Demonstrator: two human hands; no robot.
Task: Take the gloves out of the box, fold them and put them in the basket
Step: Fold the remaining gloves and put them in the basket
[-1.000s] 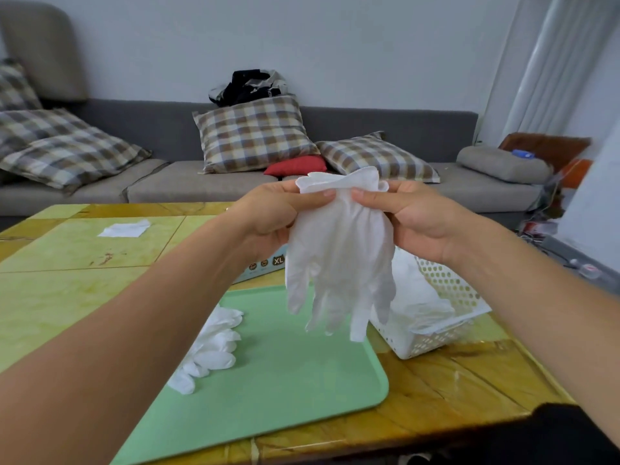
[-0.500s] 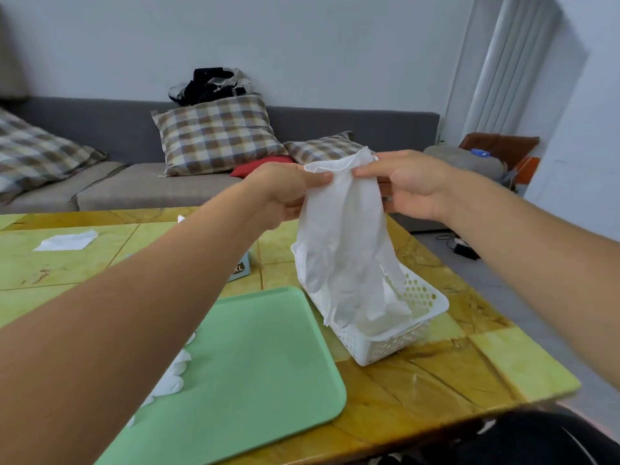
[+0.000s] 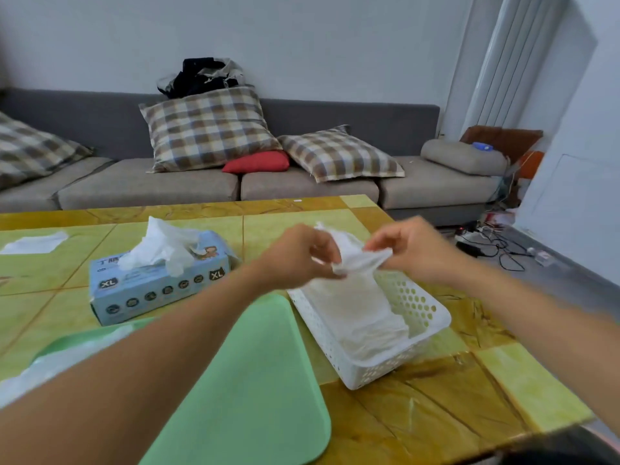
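Item: glove, white, bunched. We pinch it between left hand and right hand, fingers curled on its top edge, directly above the basket. The basket lies at 6 o'clock from our grip, its long axis running 11 to 5; both hands equally near. Box at 9 o'clock. Motion blur hides the fold; basket contents indistinct.

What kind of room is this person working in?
Most likely a home living room: a long grey fabric sofa with checked cushions stands behind a low yellow-green tiled table.
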